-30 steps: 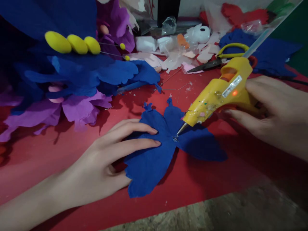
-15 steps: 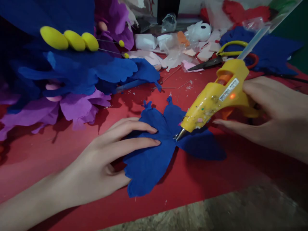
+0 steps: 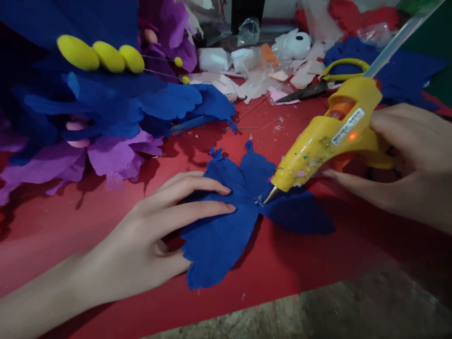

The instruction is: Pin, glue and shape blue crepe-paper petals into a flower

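Our left hand (image 3: 151, 230) lies palm down with its fingers spread wide, and two long fingertips press on the blue cloth-like flower (image 3: 221, 240). The thumb sits at the near petal's edge. The flower rests on the red desk (image 3: 158, 313), under those fingers and to their right. Its middle, with a shiny blob of glue (image 3: 259, 201), is just right of the fingertips, and one petal points further right.

Our right hand (image 3: 416, 160) is wrapped around a yellow glue gun (image 3: 310, 150). Some of its fingers are hidden, so we can't tell if one squeezes the orange trigger (image 3: 342, 162). The gun slants down and left from these fingers, and its metal tip (image 3: 271, 195) is right at the blob's right side; we can't tell if they touch. Our left fingers are nearer the flower's middle than our right ones. Scissors (image 3: 305, 92) lie beyond the gun, farther from us.
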Motion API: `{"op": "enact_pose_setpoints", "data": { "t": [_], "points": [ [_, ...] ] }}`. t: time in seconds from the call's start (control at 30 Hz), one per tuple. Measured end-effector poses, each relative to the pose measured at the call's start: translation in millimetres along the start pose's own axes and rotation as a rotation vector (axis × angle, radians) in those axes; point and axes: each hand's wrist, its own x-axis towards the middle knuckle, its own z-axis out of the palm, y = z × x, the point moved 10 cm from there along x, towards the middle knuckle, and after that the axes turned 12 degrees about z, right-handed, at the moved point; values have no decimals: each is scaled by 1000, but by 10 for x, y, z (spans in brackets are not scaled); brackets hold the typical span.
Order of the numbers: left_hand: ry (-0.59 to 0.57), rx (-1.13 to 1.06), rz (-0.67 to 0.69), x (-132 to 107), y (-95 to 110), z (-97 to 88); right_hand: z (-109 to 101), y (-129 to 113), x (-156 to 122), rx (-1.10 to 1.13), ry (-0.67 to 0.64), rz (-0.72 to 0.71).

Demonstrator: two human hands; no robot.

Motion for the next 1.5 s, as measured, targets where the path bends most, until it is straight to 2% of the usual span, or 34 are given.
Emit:
{"op": "enact_pose_setpoints", "data": {
  "t": [0.4, 0.6, 0.73, 0.83, 1.5],
  "points": [
    [-17, -10, -13, 12, -20, 32, 6, 32, 5, 3, 21, 30],
    [20, -19, -2, -28, -21, 9, 22, -61, -14, 7, 37, -33],
    [-12, -5, -22, -43, -33, 43, 48, -25, -7, 3, 16, 16],
    [10, -11, -4, -39, -16, 23, 43, -2, 4, 4, 6, 43],
    [40, -48, -67, -50, -56, 19, 34, 43, 6, -30, 15, 21]
  ]
}}
